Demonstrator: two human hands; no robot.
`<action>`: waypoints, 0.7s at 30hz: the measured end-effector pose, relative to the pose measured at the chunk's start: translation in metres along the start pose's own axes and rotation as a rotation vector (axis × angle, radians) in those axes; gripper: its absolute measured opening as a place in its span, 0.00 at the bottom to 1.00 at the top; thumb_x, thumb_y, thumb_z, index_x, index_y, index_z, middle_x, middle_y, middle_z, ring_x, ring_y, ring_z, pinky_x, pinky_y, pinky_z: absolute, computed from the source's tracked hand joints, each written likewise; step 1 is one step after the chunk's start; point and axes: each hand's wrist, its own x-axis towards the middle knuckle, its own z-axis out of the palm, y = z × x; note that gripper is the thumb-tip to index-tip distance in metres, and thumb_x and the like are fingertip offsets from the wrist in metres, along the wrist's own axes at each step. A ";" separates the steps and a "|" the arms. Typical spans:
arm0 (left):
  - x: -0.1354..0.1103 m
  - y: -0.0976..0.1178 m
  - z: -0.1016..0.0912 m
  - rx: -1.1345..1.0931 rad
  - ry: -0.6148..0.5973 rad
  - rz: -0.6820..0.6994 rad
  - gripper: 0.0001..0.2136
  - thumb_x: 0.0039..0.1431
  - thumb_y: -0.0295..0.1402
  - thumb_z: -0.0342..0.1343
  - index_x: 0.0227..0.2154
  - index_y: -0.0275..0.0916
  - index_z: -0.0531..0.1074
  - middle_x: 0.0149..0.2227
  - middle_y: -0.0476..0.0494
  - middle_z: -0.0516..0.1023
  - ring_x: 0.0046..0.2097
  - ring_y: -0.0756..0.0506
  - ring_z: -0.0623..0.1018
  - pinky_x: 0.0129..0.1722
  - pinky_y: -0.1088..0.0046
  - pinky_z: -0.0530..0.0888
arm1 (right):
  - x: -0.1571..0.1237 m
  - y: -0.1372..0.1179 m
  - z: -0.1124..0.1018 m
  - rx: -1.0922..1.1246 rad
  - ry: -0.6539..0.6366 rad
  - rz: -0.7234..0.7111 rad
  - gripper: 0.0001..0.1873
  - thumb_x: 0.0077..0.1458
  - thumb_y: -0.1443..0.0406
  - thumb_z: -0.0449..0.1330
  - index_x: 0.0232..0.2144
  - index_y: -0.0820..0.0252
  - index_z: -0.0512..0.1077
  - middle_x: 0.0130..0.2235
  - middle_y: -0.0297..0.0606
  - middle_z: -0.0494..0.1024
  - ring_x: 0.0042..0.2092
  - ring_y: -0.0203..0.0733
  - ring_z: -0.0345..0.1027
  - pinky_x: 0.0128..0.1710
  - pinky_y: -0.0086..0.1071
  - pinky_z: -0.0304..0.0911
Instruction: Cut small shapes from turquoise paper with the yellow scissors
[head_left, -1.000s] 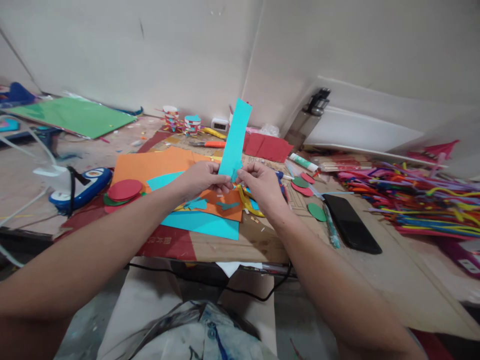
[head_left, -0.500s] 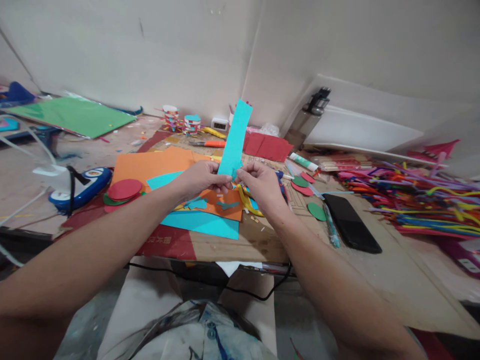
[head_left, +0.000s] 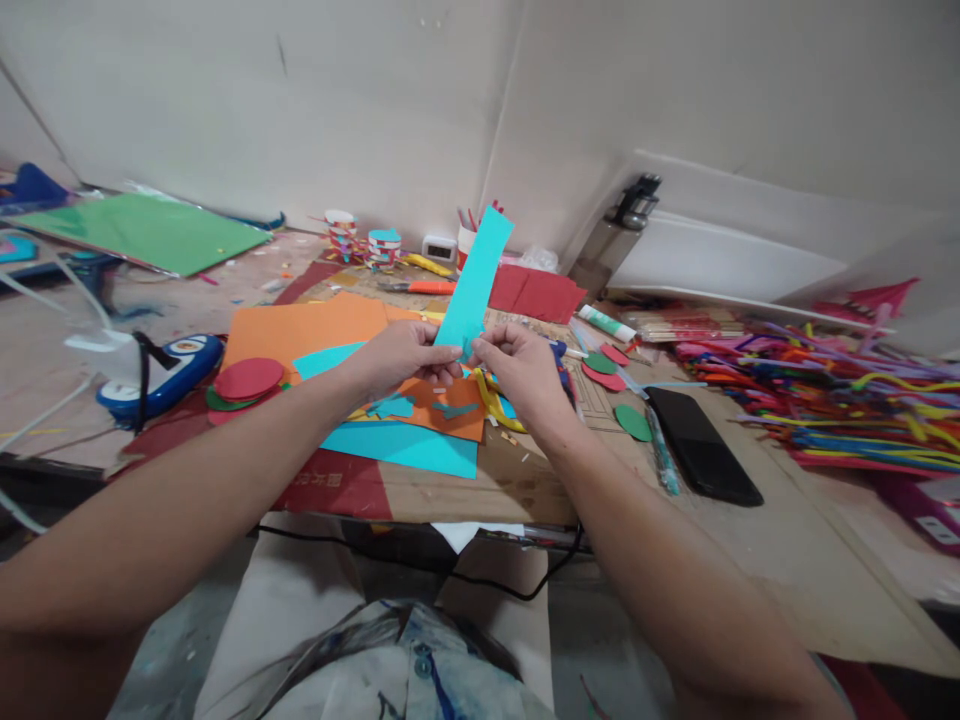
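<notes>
A turquoise paper strip [head_left: 480, 270] stands up from my hands, its top leaning right. My left hand [head_left: 405, 355] pinches its lower left edge between thumb and fingers. At the lower right corner, my right hand [head_left: 521, 372] closes thumb and fingertips on the same strip, where a small cut or folded bit shows; its exact shape is unclear. Under the hands lie turquoise scraps [head_left: 394, 405] on orange paper [head_left: 307, 325]. A larger turquoise sheet [head_left: 405, 450] lies nearest me. Beside my right hand is a yellow curved handle [head_left: 491, 402], partly hidden.
Red and green paper circles [head_left: 250, 378] are stacked at left, near a blue-and-white device [head_left: 169, 375]. To the right lie a black phone [head_left: 703, 447], a pen [head_left: 662, 455] and many pipe cleaners [head_left: 840, 390]. A glue stick [head_left: 607, 325], red paper [head_left: 536, 293] and an orange cutter [head_left: 427, 287] lie behind.
The strip's top has tipped slightly to the right and down, uncovering more of the pencil cup behind it. Both hands keep nearly the same place and grip.
</notes>
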 end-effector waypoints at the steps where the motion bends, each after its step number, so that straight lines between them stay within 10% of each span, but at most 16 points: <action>1: 0.000 -0.001 0.000 0.002 0.001 0.005 0.09 0.52 0.35 0.61 0.28 0.32 0.75 0.25 0.45 0.77 0.25 0.51 0.75 0.29 0.75 0.71 | 0.000 0.000 0.000 0.000 0.000 0.004 0.07 0.48 0.63 0.62 0.24 0.60 0.68 0.24 0.34 0.76 0.25 0.34 0.66 0.28 0.30 0.60; 21: -0.002 0.004 0.002 0.027 0.033 -0.029 0.09 0.49 0.35 0.63 0.27 0.32 0.75 0.23 0.45 0.78 0.25 0.51 0.76 0.27 0.76 0.69 | 0.001 0.005 0.002 0.032 -0.015 -0.021 0.09 0.47 0.61 0.62 0.27 0.58 0.66 0.25 0.32 0.73 0.27 0.33 0.65 0.28 0.29 0.58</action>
